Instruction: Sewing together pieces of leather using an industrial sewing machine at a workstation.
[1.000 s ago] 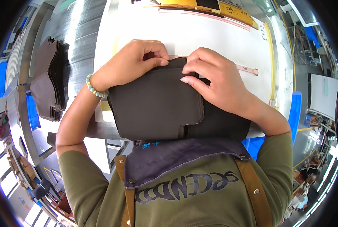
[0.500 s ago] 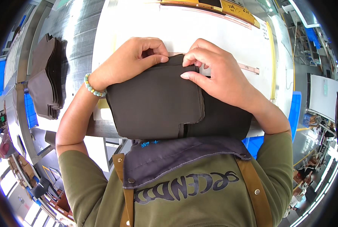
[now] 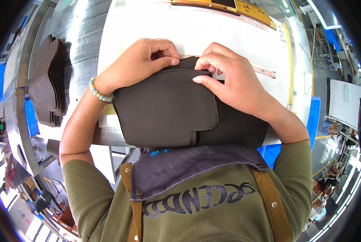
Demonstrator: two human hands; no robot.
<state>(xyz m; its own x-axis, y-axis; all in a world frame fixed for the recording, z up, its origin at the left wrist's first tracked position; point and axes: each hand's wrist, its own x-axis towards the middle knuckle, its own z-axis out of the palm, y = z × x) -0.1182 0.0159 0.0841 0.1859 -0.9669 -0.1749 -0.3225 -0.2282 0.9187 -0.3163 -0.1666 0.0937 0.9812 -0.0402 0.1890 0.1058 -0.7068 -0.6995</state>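
Observation:
A stack of dark brown, thin sheets (image 3: pixel 160 107) with cut, notched edges lies at the near table edge, over a darker piece reaching to the right. At its upper edge my left hand (image 3: pixel 144 62), a bead bracelet at the wrist, has curled fingers and thumb closed on the sheets. My right hand (image 3: pixel 233 80) is at the upper right corner, index finger and thumb curved but apart, their tips touching the sheets. Behind them a flat pinkish strip (image 3: pixel 263 71) lies on a white board (image 3: pixel 140 22).
Another stack of dark pieces (image 3: pixel 47 80) lies on the metal table (image 3: pixel 79 36) at left. Yellow tools or rulers (image 3: pixel 257 16) lie along the board's far side. Blue bins (image 3: pixel 313 117) stand beyond the right edge. A co-worker (image 3: pixel 11 173) is at the far left.
Both hands have shifted slightly up, away from me, along with the upper edge of the sheets. My right thumb has moved a little higher on the stack.

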